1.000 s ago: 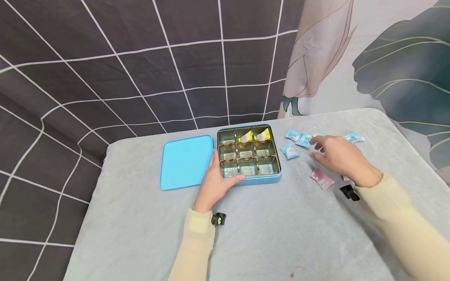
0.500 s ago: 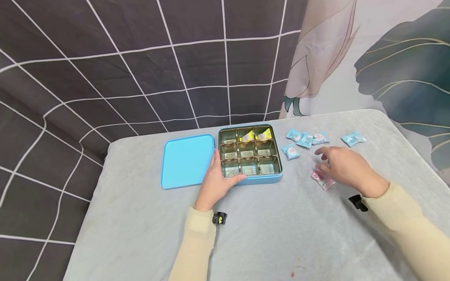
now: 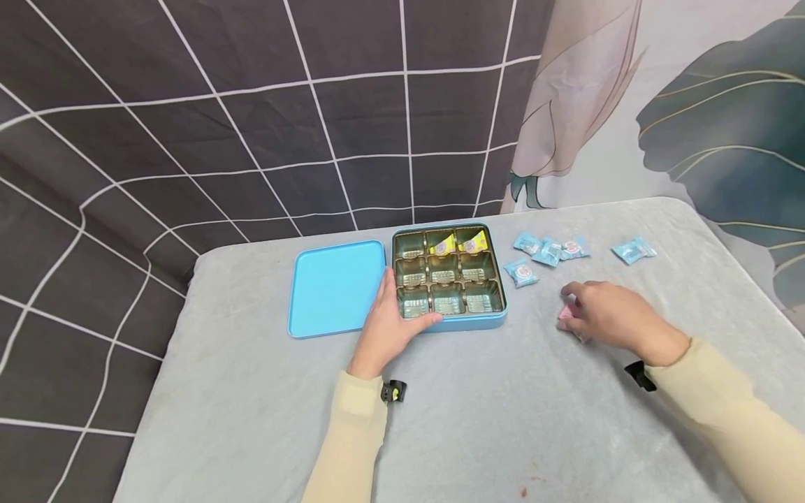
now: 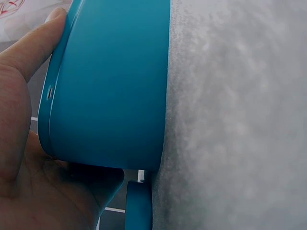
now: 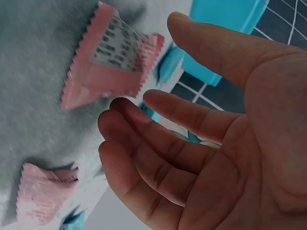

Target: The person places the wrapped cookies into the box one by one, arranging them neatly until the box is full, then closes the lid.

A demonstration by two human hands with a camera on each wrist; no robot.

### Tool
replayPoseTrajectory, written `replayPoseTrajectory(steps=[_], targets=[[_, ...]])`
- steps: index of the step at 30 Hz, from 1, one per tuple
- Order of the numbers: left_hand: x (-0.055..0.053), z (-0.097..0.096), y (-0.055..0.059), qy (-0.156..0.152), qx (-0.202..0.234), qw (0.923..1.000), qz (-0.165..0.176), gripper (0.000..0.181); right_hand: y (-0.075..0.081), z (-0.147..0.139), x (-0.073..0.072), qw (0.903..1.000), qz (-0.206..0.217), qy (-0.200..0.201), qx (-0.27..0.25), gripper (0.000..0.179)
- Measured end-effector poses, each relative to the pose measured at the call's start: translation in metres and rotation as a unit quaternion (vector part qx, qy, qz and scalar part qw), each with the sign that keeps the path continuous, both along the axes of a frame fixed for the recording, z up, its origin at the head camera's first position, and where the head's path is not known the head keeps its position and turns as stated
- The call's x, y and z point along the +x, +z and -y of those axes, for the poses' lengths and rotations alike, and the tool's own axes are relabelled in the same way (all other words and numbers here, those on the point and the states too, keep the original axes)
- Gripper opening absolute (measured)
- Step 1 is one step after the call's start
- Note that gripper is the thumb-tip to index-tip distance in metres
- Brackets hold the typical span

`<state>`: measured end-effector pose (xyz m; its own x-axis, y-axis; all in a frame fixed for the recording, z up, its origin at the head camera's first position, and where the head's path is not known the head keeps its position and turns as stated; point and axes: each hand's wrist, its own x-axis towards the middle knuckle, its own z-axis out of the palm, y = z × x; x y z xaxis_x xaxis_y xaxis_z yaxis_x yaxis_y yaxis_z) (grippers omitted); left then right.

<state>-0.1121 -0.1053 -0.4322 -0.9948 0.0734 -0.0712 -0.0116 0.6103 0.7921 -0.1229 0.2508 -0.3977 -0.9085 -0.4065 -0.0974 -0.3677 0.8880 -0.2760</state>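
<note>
Since a second ago: right hand (image 3: 613,314) drawn back from the blue sweets (image 3: 550,250) toward the near side, now low over a pink sweet (image 3: 568,314); left hand (image 3: 391,323) unmoved on the tin (image 3: 448,279).

Grey-clothed table (image 3: 478,412) running wide and bare along the near side, in front of both sleeves; far edge just behind the tin, against the checked backdrop; right edge falling away past the lone blue sweet (image 3: 633,249).

Lid (image 3: 336,287) flat on the cloth, its right edge just beside the tin's left wall.

Tin open, nine compartments; two yellow sweets (image 3: 459,244) in the back row's middle and right cells. Near wall standing straight on the cloth in the left wrist view, lid edge showing below it.

Left hand curled round the tin's near-left corner, thumb on the front rim, palm against the side wall.

Right hand with fingers spread and loosely bent, clamped on nothing; in the right wrist view, fingertips (image 5: 115,112) just short of the pink sweet (image 5: 111,61), no contact plain. Second pink sweet (image 5: 41,196) lying near, under the hand.

Blue sweets: three clustered right of the tin's far corner, one more (image 3: 520,271) nearer its right wall, bare cloth between these and the right hand.
</note>
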Motion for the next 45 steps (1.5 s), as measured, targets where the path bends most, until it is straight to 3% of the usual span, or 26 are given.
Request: replayPoseTrajectory(steps=[8, 18, 31, 45], targets=[[0.001, -0.001, 0.000, -0.001, -0.002, 1.0000, 0.001, 0.123, -0.009, 0.002, 0.006, 0.9994, -0.035, 0.003, 0.003, 0.030], [0.001, -0.001, 0.000, -0.002, -0.004, 1.0000, 0.003, 0.123, -0.012, 0.002, 0.007, 0.9992, -0.040, 0.005, 0.002, 0.019], [0.000, -0.001, -0.003, -0.001, -0.002, 1.0000, -0.006, 0.124, -0.008, 0.003, 0.007, 0.9988, -0.047, 0.007, 0.002, 0.021], [-0.001, 0.000, -0.002, 0.000, -0.008, 1.0000, -0.002, 0.124, -0.006, 0.001, 0.003, 0.9923, -0.117, 0.021, -0.035, 0.025]])
